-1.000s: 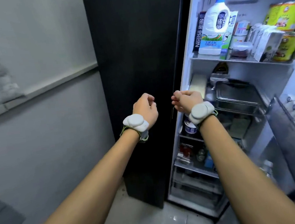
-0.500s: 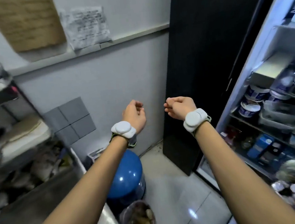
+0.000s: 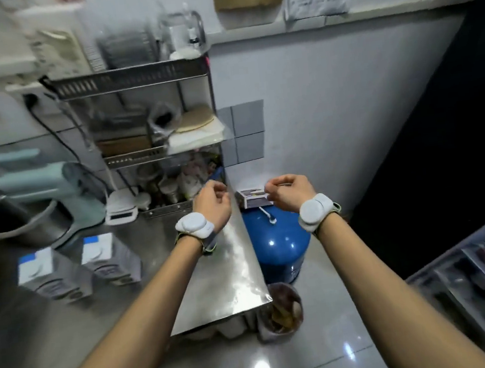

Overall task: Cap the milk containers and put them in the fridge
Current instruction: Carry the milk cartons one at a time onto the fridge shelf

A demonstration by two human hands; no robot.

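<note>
Two grey-and-white milk cartons with blue-marked tops stand side by side on the steel counter (image 3: 216, 283) at the left, one further left (image 3: 44, 274) and one nearer my arm (image 3: 109, 258). My left hand (image 3: 211, 204) hovers above the counter's right end, fingers curled in, holding nothing. My right hand (image 3: 289, 192) hangs level with it past the counter edge, over the blue tank, also loosely closed and empty. The open fridge (image 3: 475, 272) shows only as a blurred strip of shelves at the lower right.
A pale green stand mixer (image 3: 45, 188) with a steel bowl sits behind the cartons. A wire rack (image 3: 150, 127) with jars and a white scale (image 3: 121, 208) fill the counter's back. A blue tank (image 3: 275, 246) and a bin (image 3: 279, 309) stand on the floor between counter and fridge.
The view has swung left from the open fridge to the counter. The two cartons and the mixer have come into sight. Both hands stay raised, loosely closed and empty.
</note>
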